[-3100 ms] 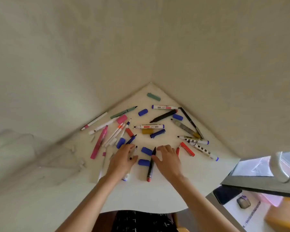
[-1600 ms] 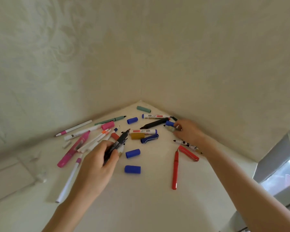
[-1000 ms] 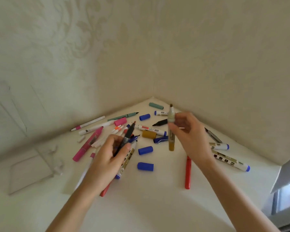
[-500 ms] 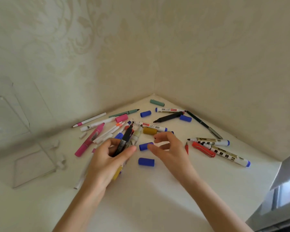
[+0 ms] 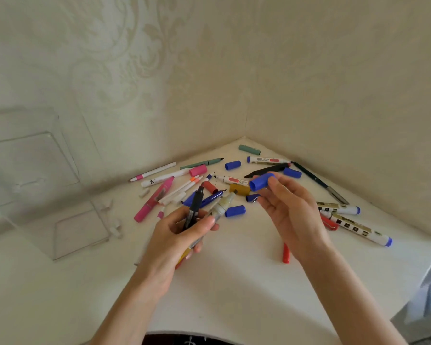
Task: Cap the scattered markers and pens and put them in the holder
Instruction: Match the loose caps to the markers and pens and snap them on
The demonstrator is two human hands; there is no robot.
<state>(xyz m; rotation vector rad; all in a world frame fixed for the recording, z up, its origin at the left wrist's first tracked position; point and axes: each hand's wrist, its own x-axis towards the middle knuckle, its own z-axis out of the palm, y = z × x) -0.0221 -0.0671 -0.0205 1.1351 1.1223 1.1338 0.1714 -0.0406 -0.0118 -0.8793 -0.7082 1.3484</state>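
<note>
"Markers and pens: location?" asks the first inspector.

"Most lie loose on the table, crowded toward the corner. Starting at the far left, the clear holder stands well apart from them, with nothing visible inside. A pink marker lies nearer the pile."

"Hands?"

"The left hand has its fingers curled round a bundle of uncapped markers, tips up. A black marker and a grey-green marker stick out furthest. A spare blue cap lies just beside them on the table. The right hand pinches another blue cap, the held cap, between thumb and fingertips. It is raised near the bundle but not touching it. A red pen lies below that hand, and white markers lie at the far right."

"Stage?"

"Capping, in my judgement. Nothing is stowed yet."

"Hazards?"

"There are three. A blue cap may not match either tip and would seat loosely. Pressing a cap home against a one-handed bundle could push the neighbouring markers out of the grip. Bare tips could ink the palm. The holder's clear walls are also hard to see, so it could be knocked."
</note>
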